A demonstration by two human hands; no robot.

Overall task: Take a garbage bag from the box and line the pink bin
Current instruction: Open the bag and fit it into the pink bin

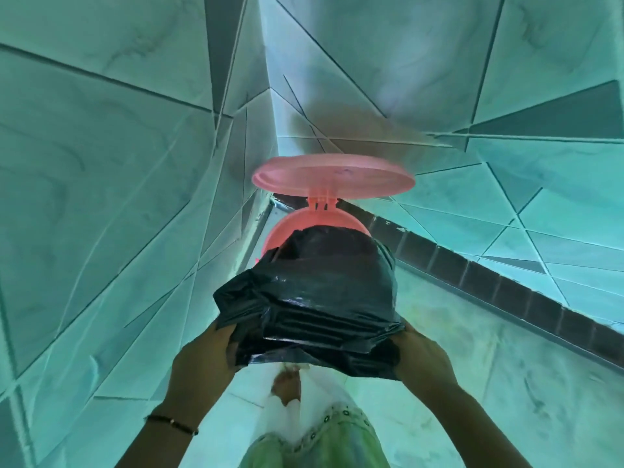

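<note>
A pink bin (287, 228) stands in a tiled corner with its round lid (332, 179) hinged up and open. A black garbage bag (317, 292) hangs in front of me, its far end reaching over the bin's mouth and hiding most of the rim. My left hand (202, 359) grips the bag's near left edge. My right hand (422, 356) grips the near right edge. The mouth of the bag is held spread between both hands. The box is not in view.
Tiled walls (101, 197) close in on the left and behind the bin. A dark tile band (506, 288) runs along the base of the right wall. My foot (287, 386) and light clothing (320, 434) show below the bag on the floor.
</note>
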